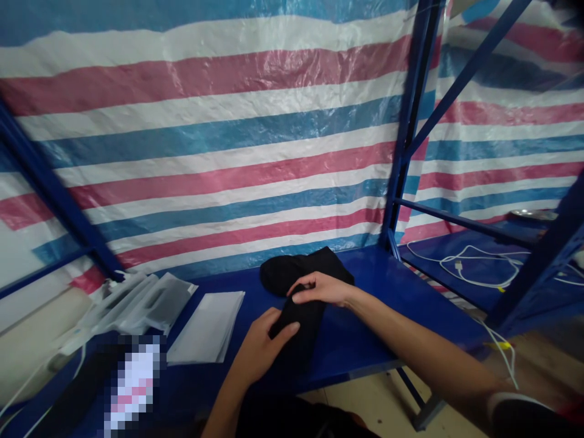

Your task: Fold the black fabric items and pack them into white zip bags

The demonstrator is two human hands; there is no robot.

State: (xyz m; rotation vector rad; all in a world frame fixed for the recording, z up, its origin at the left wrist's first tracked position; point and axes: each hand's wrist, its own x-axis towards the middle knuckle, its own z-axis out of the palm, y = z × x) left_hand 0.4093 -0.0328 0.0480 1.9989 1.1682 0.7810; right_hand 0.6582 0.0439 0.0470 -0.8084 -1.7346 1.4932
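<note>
Black cloth (306,323) | left hand (259,345), right hand (327,288): both closed on it | over blue shelf (396,278)

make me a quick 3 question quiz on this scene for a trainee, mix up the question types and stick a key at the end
1. True or false: the white papers lie to the left of the left hand.
2. What do the left hand and the right hand both touch?
A) the striped sheet
B) the black fabric
C) the clear plastic items
3. Fill in the colour: the tabletop under the papers is ____.

Key: 1. True. 2. B. 3. Blue.
</note>
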